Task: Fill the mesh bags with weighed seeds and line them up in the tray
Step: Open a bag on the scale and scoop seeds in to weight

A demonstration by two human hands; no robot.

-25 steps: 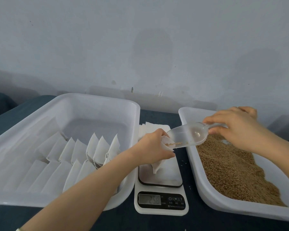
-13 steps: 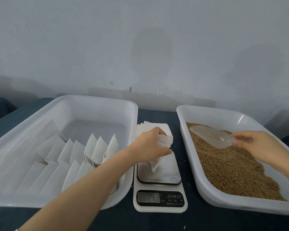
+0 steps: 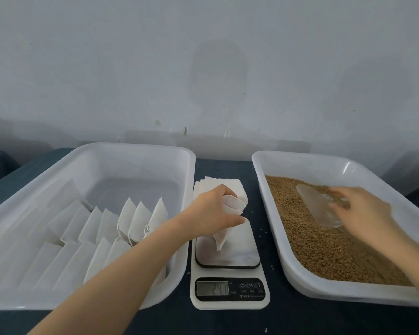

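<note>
- Left hand (image 3: 213, 211) grips the mesh bag (image 3: 234, 205) at its mouth, with the bag's lower tip over the scale (image 3: 230, 294) platform.
- Right hand (image 3: 365, 213), blurred, holds the clear scoop (image 3: 316, 206) on the seeds (image 3: 324, 252) in the right tray (image 3: 300, 163).
- Filled bags (image 3: 136, 218) stand in rows in the left tray (image 3: 131, 151).

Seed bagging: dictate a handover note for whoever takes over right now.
Left hand grips a bag over the scale. Right hand is at the scoop lying on the seeds; grip blurred.
Done: two rows of bags stand in the left tray.
Left: check the weight, add this bag to the row, then fill the empties stacked behind the scale.
</note>
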